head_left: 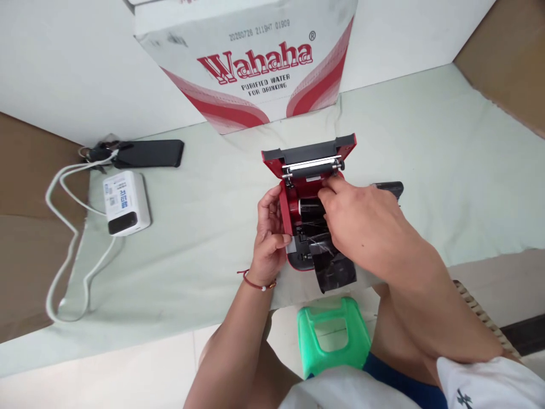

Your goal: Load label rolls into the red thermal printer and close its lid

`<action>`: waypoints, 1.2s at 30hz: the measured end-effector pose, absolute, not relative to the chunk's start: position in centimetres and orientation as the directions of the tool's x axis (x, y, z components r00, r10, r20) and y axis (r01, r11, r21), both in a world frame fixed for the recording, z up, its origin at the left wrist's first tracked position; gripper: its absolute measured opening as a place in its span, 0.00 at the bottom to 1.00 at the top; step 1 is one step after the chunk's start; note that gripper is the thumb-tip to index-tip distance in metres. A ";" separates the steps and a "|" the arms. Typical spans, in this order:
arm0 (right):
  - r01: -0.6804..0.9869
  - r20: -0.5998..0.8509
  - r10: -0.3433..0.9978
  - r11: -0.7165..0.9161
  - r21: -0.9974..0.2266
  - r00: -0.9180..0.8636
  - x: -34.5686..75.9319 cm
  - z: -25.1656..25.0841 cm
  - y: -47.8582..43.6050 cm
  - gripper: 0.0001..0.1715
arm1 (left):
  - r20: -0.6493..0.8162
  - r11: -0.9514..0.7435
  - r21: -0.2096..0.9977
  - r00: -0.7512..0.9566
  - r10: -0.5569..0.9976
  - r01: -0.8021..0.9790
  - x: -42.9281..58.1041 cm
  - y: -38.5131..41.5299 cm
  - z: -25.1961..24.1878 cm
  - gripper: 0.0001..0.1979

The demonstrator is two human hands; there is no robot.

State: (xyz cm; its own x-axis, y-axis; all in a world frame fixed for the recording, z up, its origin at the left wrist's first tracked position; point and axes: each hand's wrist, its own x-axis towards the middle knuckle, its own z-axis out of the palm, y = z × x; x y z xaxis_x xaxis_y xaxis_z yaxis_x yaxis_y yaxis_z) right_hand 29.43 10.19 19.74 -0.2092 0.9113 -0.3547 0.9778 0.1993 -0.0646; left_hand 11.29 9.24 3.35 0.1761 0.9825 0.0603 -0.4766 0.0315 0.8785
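Observation:
A red and black label printer (288,218) lies on the cloth in front of me, its lid (310,152) raised on the far side. Inside the lid a shiny metal bar and a dark roller show. My left hand (270,233) grips the printer's left side, thumb on the near corner and fingers along the outer wall. A roll of black ribbon (310,209) sits in the compartment, and a loose glossy length (334,270) of it hangs over the front edge. Bent over the roll's right end, my right hand (357,213) has its fingers closed there; its fingertips are partly hidden.
A Wahaha water carton (272,68) stands at the back. To the left lie a white power bank (126,201) with a looped white cable (53,227) and a black phone (149,153). A dark object (389,187) pokes out behind my right hand. Below the table edge is a green stool (306,341).

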 end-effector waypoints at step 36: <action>0.875 -0.213 0.869 0.375 -0.305 -0.446 35.2 21.4 7.1 0.23 | 0.293 -0.266 0.918 0.052 0.955 -0.295 10.8 11.3 5.9 0.39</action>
